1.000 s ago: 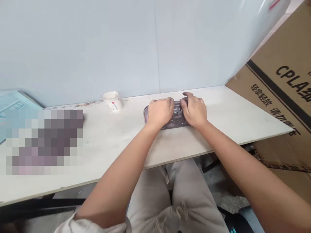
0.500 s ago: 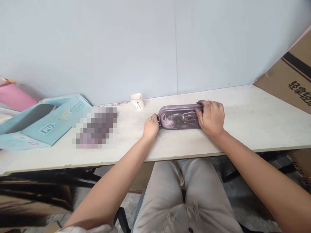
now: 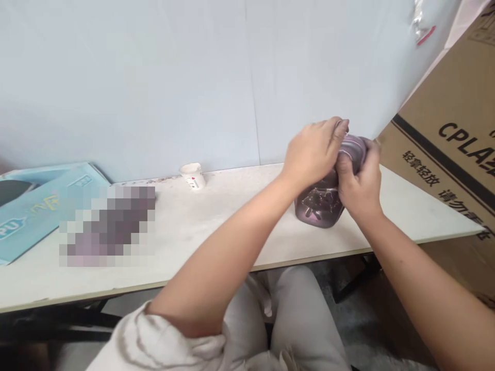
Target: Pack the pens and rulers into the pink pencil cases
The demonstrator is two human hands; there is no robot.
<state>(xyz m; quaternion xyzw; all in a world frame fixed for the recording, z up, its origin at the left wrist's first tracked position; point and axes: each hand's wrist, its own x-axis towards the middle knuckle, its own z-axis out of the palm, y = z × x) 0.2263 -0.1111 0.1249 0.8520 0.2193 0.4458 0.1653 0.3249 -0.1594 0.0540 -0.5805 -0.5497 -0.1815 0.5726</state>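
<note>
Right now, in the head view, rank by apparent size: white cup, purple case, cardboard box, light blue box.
1. Cardboard box, cut off by the frame
2. Light blue box, also cut off
3. Purple case, partly covered by the left hand and right hand
4. White cup

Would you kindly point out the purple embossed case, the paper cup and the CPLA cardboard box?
Purple embossed case (image 3: 320,202): head view, lower embossed face.
Paper cup (image 3: 192,179): head view, outer wall.
CPLA cardboard box (image 3: 458,116): head view, printed side.
</note>
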